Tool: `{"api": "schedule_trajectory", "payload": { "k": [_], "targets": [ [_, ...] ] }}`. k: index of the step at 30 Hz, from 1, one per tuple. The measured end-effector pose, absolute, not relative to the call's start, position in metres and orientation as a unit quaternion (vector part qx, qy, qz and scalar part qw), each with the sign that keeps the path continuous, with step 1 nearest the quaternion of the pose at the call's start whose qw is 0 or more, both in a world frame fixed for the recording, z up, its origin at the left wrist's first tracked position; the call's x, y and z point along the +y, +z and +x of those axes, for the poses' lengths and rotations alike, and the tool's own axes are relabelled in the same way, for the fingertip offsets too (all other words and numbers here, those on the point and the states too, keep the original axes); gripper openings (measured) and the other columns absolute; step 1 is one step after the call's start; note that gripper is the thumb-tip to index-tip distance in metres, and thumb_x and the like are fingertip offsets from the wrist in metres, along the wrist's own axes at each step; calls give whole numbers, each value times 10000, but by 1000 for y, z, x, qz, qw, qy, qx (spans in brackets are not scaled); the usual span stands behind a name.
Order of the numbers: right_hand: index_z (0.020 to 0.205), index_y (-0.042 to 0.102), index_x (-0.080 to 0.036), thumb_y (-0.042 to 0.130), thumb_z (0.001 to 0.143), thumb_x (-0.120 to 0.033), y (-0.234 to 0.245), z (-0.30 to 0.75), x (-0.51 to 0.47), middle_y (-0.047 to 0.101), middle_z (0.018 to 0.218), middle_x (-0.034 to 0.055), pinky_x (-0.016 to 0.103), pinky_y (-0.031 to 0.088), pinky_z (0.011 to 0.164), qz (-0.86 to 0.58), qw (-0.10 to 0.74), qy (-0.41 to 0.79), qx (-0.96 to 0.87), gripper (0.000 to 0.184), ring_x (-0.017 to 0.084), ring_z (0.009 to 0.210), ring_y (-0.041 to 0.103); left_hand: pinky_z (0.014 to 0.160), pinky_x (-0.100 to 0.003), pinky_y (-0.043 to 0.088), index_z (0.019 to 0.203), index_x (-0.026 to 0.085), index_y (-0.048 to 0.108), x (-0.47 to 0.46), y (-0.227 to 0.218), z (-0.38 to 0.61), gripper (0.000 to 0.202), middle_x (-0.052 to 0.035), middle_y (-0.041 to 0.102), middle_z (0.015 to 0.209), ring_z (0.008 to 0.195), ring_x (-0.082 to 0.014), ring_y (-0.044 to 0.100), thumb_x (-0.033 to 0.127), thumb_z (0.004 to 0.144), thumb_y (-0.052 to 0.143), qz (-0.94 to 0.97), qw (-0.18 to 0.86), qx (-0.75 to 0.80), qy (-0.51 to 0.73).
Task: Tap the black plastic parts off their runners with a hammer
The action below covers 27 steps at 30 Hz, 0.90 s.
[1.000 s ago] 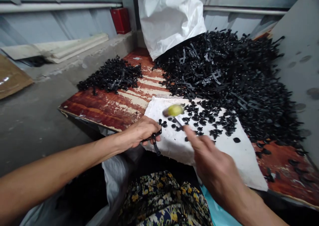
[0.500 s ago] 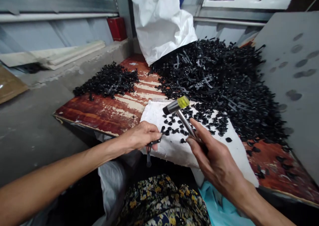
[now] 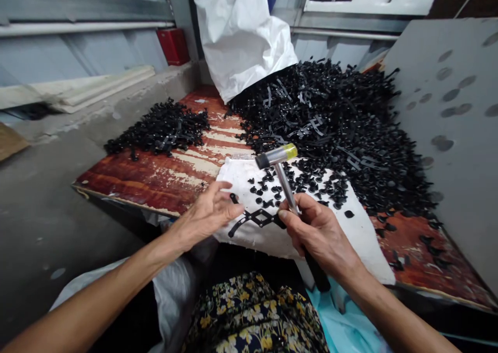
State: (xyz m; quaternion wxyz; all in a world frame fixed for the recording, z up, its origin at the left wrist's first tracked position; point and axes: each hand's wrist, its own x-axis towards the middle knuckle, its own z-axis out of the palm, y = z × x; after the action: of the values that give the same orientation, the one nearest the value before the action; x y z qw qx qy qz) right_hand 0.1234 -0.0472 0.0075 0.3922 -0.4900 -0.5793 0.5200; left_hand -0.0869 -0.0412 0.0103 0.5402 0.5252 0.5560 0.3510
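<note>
My right hand (image 3: 317,228) is wrapped around a small two-faced mallet (image 3: 286,184) with a metal shaft, a dark handle, and one black and one yellow face. Its head is raised above the white cloth (image 3: 272,241). A black scissor-like linkage (image 3: 261,217) of riveted strips is stretched out in a diamond shape, its right end at the fingertips of my right hand. Beside its left end is my left hand (image 3: 212,210), fingers apart, the thumb overlapping a strip. Small black round-headed pieces (image 3: 264,189) lie scattered on the cloth behind.
A big heap of black parts (image 3: 330,119) covers the back right of the worn red board (image 3: 151,179). A smaller pile (image 3: 167,127) lies at the left. A white sack (image 3: 243,37) hangs behind, and a grey spotted panel (image 3: 459,151) stands at the right.
The linkage has gone from hanging folded in my left hand to stretched out between the hands. My left hand has opened and moved left. My right hand has come toward the linkage with the mallet.
</note>
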Motion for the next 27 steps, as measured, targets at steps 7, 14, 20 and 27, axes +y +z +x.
{"api": "schedule_trajectory", "payload": {
  "k": [7, 14, 20, 27],
  "targets": [
    [767, 513, -221, 599, 814, -387, 5, 109, -48, 383, 449, -122, 190, 270, 305, -474, 359, 577, -560, 193, 58, 306, 297, 437, -185, 464, 840, 119, 613, -39, 7, -76, 514, -28, 632, 719, 554, -101, 590, 461, 542, 854, 395, 754, 447, 275],
    [859, 576, -210, 572, 869, -428, 0, 122, -46, 399, 480, -98, 199, 260, 340, -495, 383, 516, -585, 218, 75, 356, 329, 281, -113, 205, 720, 141, 521, -20, 12, -69, 209, 59, 530, 542, 306, 3, 331, 172, 729, 728, 382, 672, 541, 331],
    [887, 578, -210, 628, 825, -505, -4, 145, -68, 416, 524, -88, 187, 330, 334, -549, 427, 505, -511, 305, 76, 378, 372, 293, -124, 127, 670, 169, 465, 1, 10, -66, 245, 115, 366, 408, 277, 2, 215, 95, 800, 659, 369, 633, 608, 308],
    [901, 571, -198, 693, 734, -593, -22, 162, -88, 437, 445, -97, 170, 308, 328, -590, 455, 519, -419, 446, 67, 338, 372, 286, -120, 108, 634, 147, 477, 3, 15, -59, 253, 37, 560, 466, 266, 13, 214, 95, 821, 639, 367, 617, 640, 275]
  ]
}}
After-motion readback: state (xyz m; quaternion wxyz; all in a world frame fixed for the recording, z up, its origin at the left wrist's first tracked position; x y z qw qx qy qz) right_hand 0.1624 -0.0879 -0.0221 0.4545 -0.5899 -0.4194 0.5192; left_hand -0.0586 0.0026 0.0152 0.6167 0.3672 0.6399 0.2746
